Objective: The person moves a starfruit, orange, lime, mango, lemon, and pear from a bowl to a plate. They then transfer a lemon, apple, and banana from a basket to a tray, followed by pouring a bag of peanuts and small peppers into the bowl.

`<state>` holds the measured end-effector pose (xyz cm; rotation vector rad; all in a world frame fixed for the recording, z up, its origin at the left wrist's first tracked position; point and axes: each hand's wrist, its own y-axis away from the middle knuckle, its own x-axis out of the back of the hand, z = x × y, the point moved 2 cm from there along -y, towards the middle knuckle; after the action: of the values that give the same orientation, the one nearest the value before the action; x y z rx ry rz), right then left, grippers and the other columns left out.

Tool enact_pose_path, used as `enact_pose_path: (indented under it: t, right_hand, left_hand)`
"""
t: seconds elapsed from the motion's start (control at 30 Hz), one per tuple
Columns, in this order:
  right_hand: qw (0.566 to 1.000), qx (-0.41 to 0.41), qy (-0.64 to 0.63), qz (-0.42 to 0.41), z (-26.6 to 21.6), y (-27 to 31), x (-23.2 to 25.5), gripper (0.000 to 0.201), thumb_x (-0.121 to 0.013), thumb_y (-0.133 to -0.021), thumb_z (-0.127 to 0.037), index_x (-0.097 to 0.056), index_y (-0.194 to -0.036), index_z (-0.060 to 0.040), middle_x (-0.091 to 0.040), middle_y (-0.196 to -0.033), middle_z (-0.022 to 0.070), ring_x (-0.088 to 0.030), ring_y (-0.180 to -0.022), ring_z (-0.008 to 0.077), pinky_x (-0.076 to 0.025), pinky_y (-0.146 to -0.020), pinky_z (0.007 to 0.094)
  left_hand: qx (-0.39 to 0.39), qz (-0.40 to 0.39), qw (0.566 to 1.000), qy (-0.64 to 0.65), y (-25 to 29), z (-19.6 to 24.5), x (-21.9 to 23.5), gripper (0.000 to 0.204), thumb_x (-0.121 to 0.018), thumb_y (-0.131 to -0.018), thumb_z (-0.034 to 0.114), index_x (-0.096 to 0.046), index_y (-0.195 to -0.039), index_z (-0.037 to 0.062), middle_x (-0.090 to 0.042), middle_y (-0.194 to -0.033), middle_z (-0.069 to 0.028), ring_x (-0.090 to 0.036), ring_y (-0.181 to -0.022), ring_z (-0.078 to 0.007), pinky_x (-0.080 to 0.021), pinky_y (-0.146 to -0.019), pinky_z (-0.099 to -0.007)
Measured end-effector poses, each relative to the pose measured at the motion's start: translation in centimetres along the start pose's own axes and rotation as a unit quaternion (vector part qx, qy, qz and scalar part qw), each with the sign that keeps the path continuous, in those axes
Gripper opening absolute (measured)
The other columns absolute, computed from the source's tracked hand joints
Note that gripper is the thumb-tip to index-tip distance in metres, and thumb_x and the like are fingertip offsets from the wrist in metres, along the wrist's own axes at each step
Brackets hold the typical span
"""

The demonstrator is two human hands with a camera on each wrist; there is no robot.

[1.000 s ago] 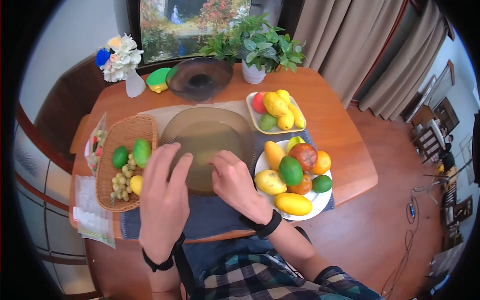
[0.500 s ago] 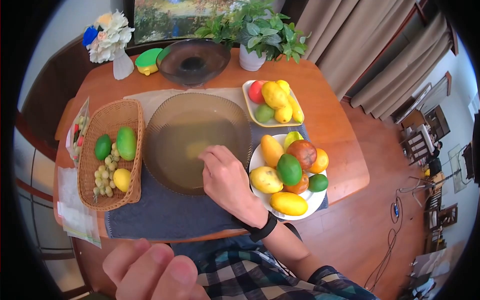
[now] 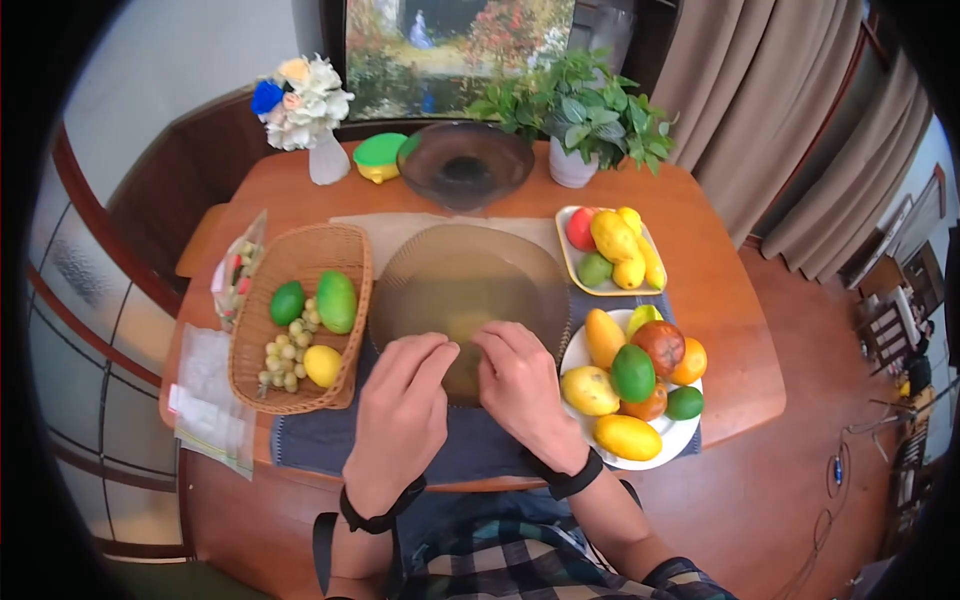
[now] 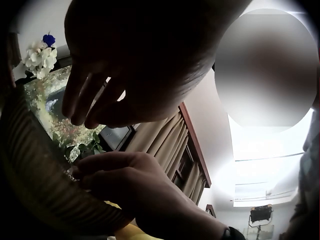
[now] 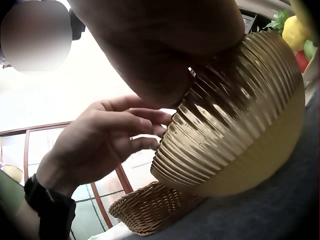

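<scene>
A large amber glass bowl (image 3: 470,275) stands in the middle of the table; its ribbed wall shows close up in the right wrist view. My left hand (image 3: 400,405) is over the bowl's near left rim, fingers loosely bent, with nothing seen in them. Beside it, my right hand (image 3: 525,390) hovers above the near part of the bowl with fingers curled inward and fingertips close together. I cannot tell whether they pinch something small. A gap separates the two hands' fingertips in the head view.
To the left, a wicker basket (image 3: 300,235) holds grapes, a lemon and green fruit. On the right are a white plate (image 3: 685,440) and a yellow-rimmed tray (image 3: 565,250) of fruit. Behind stand a dark glass bowl (image 3: 465,165), potted plant (image 3: 590,110) and flower vase (image 3: 328,158). Plastic bags (image 3: 215,400) lie left.
My left hand went from the bowl's left side down close to the head camera, then back over the near rim. My right hand has stayed over the bowl. The head view has shifted.
</scene>
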<state>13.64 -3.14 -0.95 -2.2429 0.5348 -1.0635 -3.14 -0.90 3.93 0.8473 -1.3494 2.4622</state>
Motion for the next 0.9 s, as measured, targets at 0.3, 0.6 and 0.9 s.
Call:
enact_pose_path:
  t: [0.3,0.6,0.9]
  right_hand:
    - [0.995,-0.001,-0.093,0.027,0.2,0.7,0.5,0.029,-0.065,-0.076,0.015,-0.072,-0.103,0.0059,-0.072,-0.109,0.0212,-0.070,-0.103,0.0416,-0.059,-0.092,0.0473]
    - [0.996,0.009,-0.081,0.034,-0.9,1.0,1.7,0.029,-0.065,-0.077,0.019,-0.072,-0.102,0.0068,-0.073,-0.112,0.0215,-0.070,-0.105,0.0424,-0.059,-0.093,0.0469]
    - [0.996,-0.027,-0.087,0.012,-0.8,0.8,1.7,0.024,-0.064,-0.082,0.017,-0.074,-0.102,0.0059,-0.075,-0.113,0.0205,-0.073,-0.104,0.0413,-0.061,-0.091,0.0453]
  left_hand:
    - [0.132,-0.017,0.987,0.090,3.3,-3.5,-2.2,0.034,-0.067,-0.087,-0.016,-0.071,-0.118,-0.0009,-0.070,-0.111,-0.0130,-0.068,-0.086,-0.0218,-0.057,-0.075,-0.0317]
    - [0.135,0.001,0.989,0.053,1.4,-4.2,5.7,0.026,-0.069,-0.093,-0.010,-0.074,-0.117,-0.0001,-0.075,-0.109,-0.0121,-0.071,-0.088,-0.0176,-0.058,-0.077,-0.0311]
    - [0.259,-0.062,0.936,-0.231,0.1,-15.6,16.5,0.039,-0.061,-0.099,-0.001,-0.071,-0.136,0.0046,-0.073,-0.109,-0.0220,-0.073,-0.102,-0.0396,-0.057,-0.091,-0.0459]
